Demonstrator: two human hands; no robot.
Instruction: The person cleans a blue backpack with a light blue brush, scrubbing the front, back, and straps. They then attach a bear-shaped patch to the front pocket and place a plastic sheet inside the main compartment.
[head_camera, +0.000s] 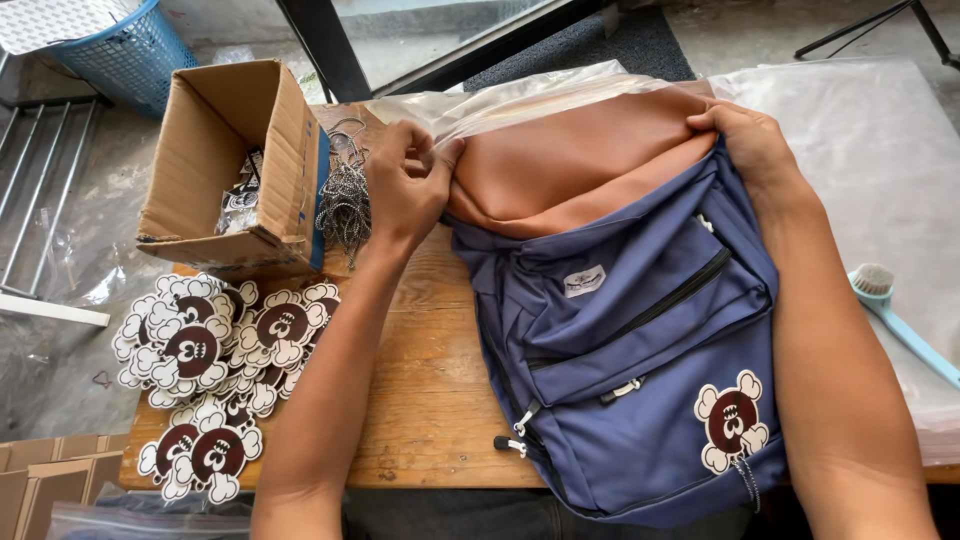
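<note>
Both hands are closed on the plastic bag (560, 95) mouth: left hand (408, 185) and right hand (752, 145) at opposite corners of the backpack (640, 340), whose long axis runs toward the person.

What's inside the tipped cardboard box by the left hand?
The cardboard box lies on its side, open toward the camera. Small black-and-white packets show at its mouth, near the left hand. Its flaps and shadow hide whatever lies deeper.

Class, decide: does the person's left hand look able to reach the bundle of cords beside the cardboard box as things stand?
Probably yes. The left hand pinches the plastic bag right beside the cords, with nothing between them, though it would have to let go first.
</note>
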